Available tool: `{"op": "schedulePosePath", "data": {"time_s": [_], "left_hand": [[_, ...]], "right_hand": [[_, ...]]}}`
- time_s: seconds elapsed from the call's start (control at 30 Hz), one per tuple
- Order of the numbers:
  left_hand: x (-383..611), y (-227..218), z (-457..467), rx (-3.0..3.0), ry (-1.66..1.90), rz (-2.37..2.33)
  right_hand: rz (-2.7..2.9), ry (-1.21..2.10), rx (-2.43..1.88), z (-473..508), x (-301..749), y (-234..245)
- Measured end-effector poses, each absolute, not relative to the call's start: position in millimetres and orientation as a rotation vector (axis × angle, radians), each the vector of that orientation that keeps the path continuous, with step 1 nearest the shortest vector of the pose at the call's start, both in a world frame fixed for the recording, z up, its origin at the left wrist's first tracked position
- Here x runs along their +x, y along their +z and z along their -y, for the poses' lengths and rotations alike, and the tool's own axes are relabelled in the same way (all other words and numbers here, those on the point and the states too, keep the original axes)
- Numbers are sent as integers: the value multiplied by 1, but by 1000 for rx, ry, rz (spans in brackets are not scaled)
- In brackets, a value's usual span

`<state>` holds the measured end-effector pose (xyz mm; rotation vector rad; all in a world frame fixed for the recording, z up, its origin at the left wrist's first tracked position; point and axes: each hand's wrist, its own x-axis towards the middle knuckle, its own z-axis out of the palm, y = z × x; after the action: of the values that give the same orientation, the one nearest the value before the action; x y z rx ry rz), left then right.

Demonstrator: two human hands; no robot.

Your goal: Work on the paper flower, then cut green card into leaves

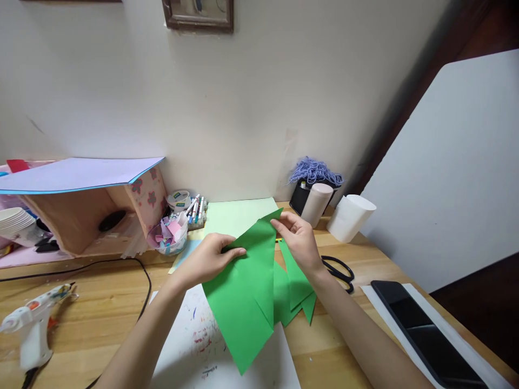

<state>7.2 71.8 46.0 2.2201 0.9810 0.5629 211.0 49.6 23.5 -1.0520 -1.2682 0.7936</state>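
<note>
A sheet of green paper [247, 302] is held up above the table between both hands, its lower corner pointing down. My left hand [217, 254] pinches its upper left edge, thumb on the front face. At the top right corner, my right hand [298, 235] grips the same sheet between thumb and fingers. Below and behind it lie more green paper pieces [298, 281] with pointed ends, partly hidden by the held sheet. Under everything is a white sheet [190, 335] with coloured marker marks. Black-handled scissors [340, 270] rest beside my right wrist, their blades hidden.
On the left are a hot glue gun [36, 319], a cardboard box [81, 216] and a bowl of paper scraps [168, 235]. Markers [197, 209] lie behind. A paper roll [351, 218], a pink cylinder [317, 205] and purple yarn [314, 170] stand back right; a phone [421, 329] lies front right.
</note>
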Motion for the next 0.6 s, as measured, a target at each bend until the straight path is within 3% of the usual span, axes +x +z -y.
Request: {"op": "schedulePosePath", "data": {"time_s": [0.33,0.6], "left_hand": [[4,46,-75,2284,471,-985],[4,48,-72,2242,375,-872]], "right_hand": [[1198,768,-989,-46,217,29],[1223,530,-1080,-43,219,25]]}}
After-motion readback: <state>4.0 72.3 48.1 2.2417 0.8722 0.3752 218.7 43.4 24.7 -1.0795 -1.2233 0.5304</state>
